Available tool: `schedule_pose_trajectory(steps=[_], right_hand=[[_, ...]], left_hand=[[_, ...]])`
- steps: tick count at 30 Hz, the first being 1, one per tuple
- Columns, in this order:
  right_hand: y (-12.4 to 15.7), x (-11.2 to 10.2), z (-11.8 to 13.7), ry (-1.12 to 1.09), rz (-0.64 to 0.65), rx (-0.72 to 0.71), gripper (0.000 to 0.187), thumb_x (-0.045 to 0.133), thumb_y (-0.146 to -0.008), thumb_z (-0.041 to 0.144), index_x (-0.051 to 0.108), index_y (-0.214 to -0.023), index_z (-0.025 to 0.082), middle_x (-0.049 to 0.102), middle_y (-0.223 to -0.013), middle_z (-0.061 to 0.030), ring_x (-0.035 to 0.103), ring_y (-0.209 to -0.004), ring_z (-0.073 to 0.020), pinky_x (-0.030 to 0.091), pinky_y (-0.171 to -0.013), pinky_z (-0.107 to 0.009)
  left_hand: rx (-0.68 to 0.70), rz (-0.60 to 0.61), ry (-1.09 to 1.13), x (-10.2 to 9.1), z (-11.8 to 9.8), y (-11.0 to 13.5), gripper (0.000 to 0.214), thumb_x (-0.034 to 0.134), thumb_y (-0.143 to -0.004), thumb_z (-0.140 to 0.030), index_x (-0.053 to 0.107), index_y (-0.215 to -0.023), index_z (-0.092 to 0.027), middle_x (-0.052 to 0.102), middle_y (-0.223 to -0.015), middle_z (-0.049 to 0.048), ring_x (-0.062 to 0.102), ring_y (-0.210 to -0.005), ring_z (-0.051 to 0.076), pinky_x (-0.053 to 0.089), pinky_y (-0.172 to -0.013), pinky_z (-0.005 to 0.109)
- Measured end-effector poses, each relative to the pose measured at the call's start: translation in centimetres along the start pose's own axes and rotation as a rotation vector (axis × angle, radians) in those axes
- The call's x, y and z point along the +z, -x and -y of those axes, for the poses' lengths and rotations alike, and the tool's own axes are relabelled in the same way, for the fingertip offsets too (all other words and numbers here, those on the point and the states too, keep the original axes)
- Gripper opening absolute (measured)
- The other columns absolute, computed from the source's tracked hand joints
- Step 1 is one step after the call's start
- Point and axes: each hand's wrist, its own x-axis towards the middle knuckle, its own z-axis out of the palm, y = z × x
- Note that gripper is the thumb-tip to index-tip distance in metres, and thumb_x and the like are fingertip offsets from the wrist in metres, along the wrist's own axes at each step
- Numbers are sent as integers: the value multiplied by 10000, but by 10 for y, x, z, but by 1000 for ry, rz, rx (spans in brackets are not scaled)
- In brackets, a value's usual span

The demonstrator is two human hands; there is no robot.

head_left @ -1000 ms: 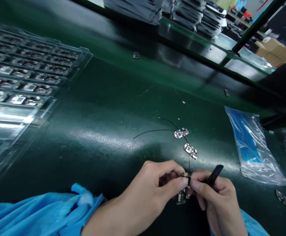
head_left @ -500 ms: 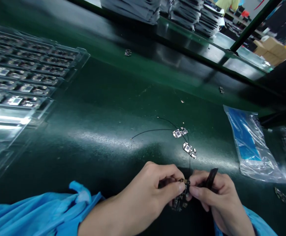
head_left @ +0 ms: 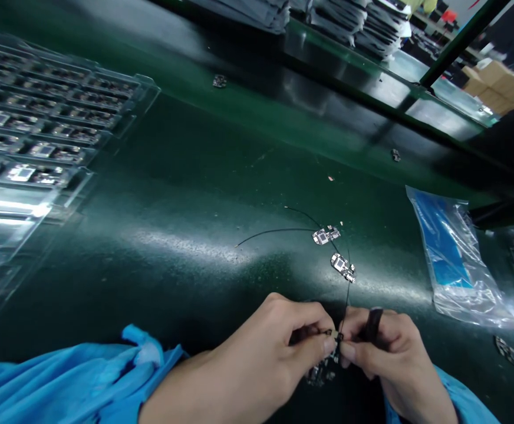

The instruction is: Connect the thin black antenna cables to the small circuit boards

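— Both hands have slid a little nearer and lower since a moment ago, and the black tool in the right hand now stands steeper. What is each one doing?

— Left hand (head_left: 274, 347) has thumb and forefinger pressed together on the small circuit board (head_left: 328, 368) at the near edge of the green table (head_left: 186, 194). Right hand (head_left: 385, 359) meets it fingertip to fingertip, pinching the end of a thin black wire (head_left: 346, 303) against the board's top, with the black tool (head_left: 372, 324) tucked under the curled fingers.

— Which way does the board lie?

— Mostly hidden by the fingers. What shows hangs below the pinch, its long axis running roughly near to far, tipped slightly left at the near end. I cannot tell its face.

— And the wire?

— It rises from the pinch almost straight away from the person, passing beside the second board (head_left: 342, 266) lying just beyond the hands.

— Anything else about?

— A third board (head_left: 326, 235) sits a little farther out, with two wire tails trailing left across the table. A clear plastic bag (head_left: 455, 259) with blue contents lies to the right, well apart. Clear trays (head_left: 53, 118) filled with rows of boards are on the far left. A blue sleeve (head_left: 62, 383) covers the left forearm.
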Motion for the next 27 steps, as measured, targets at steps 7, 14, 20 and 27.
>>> schedule_pose_trajectory(steps=[7,14,20,27], right_hand=[[1,1,3,-203,6,96,58,677,-642,204,697,-605,163,600,-520,-5,351,-386,-52,175,-361,-197],[1,2,2,-174,-27,81,94,720,-633,255,700,-602,169,598,-516,-7,361,-390,-61,184,-360,-196],[0,4,0,6,-56,-50,114,643,-635,157,645,-521,159,544,-458,18,341,-395,-58,195,-386,-211],[0,4,-2,58,-52,-71,136,612,-662,167,628,-526,167,518,-468,26,336,-407,-62,182,-370,-208]], left_hand=[[47,16,280,-2,-6,-5,195,485,-833,-187,630,-714,-139,567,-631,-34,505,-585,77,393,-567,170],[59,-10,169,-2,-5,-1,215,468,-846,-224,598,-691,-152,569,-632,-34,515,-593,93,385,-560,193],[34,-38,-8,1,-3,0,239,443,-862,-289,570,-700,-168,549,-642,-34,520,-633,110,377,-602,215],[1,-33,-61,4,-4,-1,252,411,-865,-304,570,-722,-170,588,-679,-12,537,-649,125,382,-615,223]])
